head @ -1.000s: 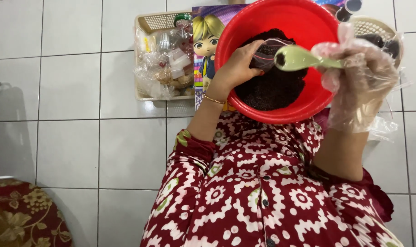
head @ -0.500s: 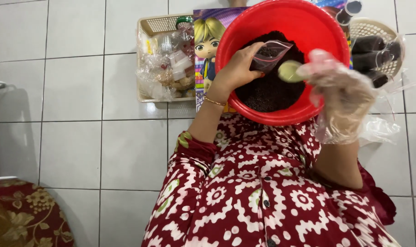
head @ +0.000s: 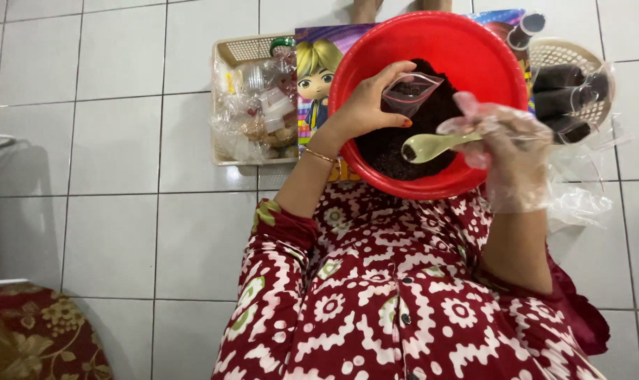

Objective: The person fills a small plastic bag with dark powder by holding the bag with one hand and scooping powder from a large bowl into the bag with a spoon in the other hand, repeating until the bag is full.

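Left hand (head: 367, 109) fingers pinch a small clear bag (head: 411, 91) open over the red bowl (head: 375, 53) of dark powder, at 9 o'clock from the spoon (head: 426, 146). Gloved right hand (head: 506, 144) fingers wrap the spoon handle; the scoop looks empty, maybe.

Basin (head: 474, 42) sits on the floor (head: 115, 148) ahead of the person's lap, dark powder (head: 397, 144) inside it. Over the powder, left hand (head: 368, 105) holds a small bag (head: 411, 91); right hand (head: 506, 151), to its right, holds a spoon (head: 428, 146) just below the bag. Left of the basin a basket (head: 252, 98) of packets; right of it a round basket (head: 572, 88); a printed sheet (head: 316, 70) lies under the basin's left edge.
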